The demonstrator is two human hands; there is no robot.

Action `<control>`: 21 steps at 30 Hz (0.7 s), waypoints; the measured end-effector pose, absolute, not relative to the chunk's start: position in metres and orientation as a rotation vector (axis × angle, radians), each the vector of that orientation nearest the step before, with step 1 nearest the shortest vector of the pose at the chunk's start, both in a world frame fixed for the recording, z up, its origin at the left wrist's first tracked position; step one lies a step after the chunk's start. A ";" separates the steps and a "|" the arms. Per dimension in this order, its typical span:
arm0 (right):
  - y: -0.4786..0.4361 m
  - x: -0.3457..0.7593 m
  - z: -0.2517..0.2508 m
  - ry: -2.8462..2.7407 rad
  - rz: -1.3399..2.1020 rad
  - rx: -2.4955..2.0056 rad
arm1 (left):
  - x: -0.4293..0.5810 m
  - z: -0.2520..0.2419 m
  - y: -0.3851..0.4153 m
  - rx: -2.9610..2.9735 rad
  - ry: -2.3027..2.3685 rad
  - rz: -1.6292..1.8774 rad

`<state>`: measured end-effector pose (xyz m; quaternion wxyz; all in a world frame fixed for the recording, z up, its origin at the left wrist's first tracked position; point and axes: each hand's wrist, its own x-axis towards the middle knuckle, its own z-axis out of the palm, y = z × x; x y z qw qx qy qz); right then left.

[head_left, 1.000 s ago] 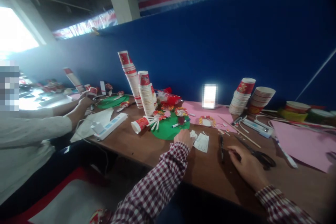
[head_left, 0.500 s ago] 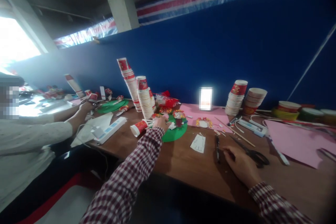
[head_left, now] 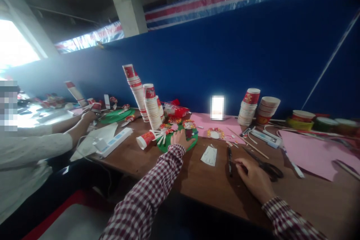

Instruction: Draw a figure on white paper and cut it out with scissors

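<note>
L hand [head_left: 181, 138] lies on the green paper disc [head_left: 192, 144] at mid table [head_left: 202, 185], back of hand up, fingers bent down toward the far side. Can't tell if it grips anything. Paper flowers [head_left: 188, 124] sit on the disc's far edge, just beyond the fingers. A cut cup [head_left: 144, 139] lies on its side at the disc's left, its white strips fanned onto the green.

R hand [head_left: 251, 177] rests palm down on the table nearer the right, fingers loosely bent, nothing in its grip. Its fingertips are just beside the near end of a black pen [head_left: 229, 156]. Scissors [head_left: 266, 166] lie just right of the hand. A white paper cutout [head_left: 209, 155] lies btwn the two hands, touching neither.

Far side: tall cup stacks [head_left: 152, 107] left of the disc, shorter cup stacks [head_left: 249, 107] to the right, pink sheet [head_left: 222, 123] btwn them. At far left a co-worker's hand [head_left: 87, 115] works by another green disc; a power strip [head_left: 114, 142] lies near it.
</note>
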<state>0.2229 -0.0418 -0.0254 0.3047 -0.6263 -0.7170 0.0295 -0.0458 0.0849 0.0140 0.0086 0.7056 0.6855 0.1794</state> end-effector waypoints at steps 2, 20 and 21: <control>-0.042 0.223 -0.026 -1.901 0.074 -1.650 | -0.043 0.013 0.087 2.163 2.172 0.488; -0.042 0.223 -0.027 -1.904 0.101 -1.669 | -0.050 -0.004 0.100 2.119 2.162 0.642; -0.042 0.223 -0.027 -1.903 0.105 -1.676 | -0.052 -0.005 0.102 2.115 2.168 0.649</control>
